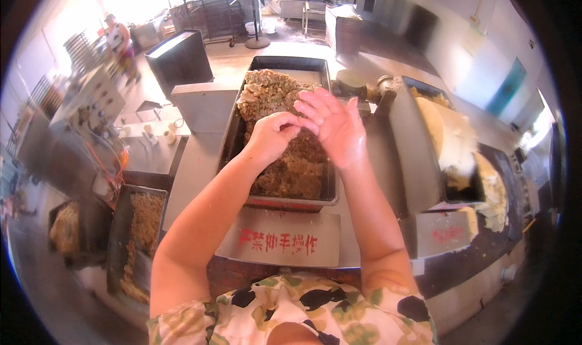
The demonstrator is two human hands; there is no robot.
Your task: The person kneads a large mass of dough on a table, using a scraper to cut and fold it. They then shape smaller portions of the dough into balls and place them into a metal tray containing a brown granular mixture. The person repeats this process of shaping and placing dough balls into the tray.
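Observation:
Over a dark rectangular tray (227,148) my two hands meet. My left hand (271,137) is closed in a pinch, its fingertips against the lower fingers of my right hand; whether anything small is between them I cannot make out. With its palm turned up toward me, my right hand (341,130) is open, fingers stretched to the left and wet or greasy looking. Beneath both hands the tray holds a lumpy brown crumbly mixture (264,93), heaped at the far left and lower and smoother at the near end (291,178). My hands hide its middle.
Right of the tray, a metal machine hopper (415,154) holds pale yellow dough (451,139), with more dough (491,190) beside it. At left stand trays of brown crumbly stuff (145,214) and a control box (97,105). A person (119,45) stands far left; a fan (257,23) stands behind.

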